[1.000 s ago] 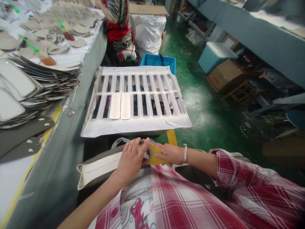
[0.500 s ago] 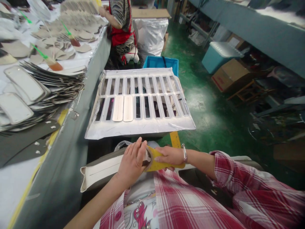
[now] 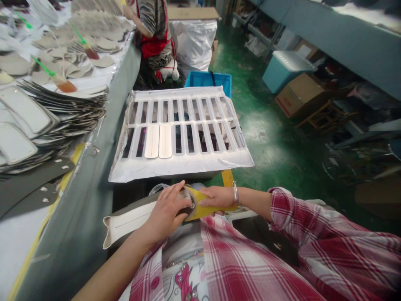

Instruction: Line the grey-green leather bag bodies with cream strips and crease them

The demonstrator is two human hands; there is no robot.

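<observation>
A long grey piece (image 3: 138, 203) with a white strip (image 3: 134, 220) along its face lies across my lap. A thin dark line runs down the strip, and the piece's left end curls open. My left hand (image 3: 167, 211) grips the right end, with its fingers over the top edge. My right hand (image 3: 217, 197) is closed on a flat yellow piece (image 3: 198, 202) that meets the grey piece beside my left fingers. I cannot tell how far the yellow piece goes into it. The right thumb lies on top; most right fingers are hidden beneath.
Ahead stands a white slatted rack (image 3: 181, 164) bearing two cream strips (image 3: 165, 141). The left table (image 3: 103, 100) carries stacked dark-edged panels (image 3: 25, 108) and green-tipped glue bottles (image 3: 64, 83). Behind the rack are a blue crate (image 3: 208, 81) and a co-worker in a red apron (image 3: 153, 46).
My left fingers have bent down over the end of the grey piece. My right hand keeps hold of the yellow piece. The whole view has shifted slightly.
</observation>
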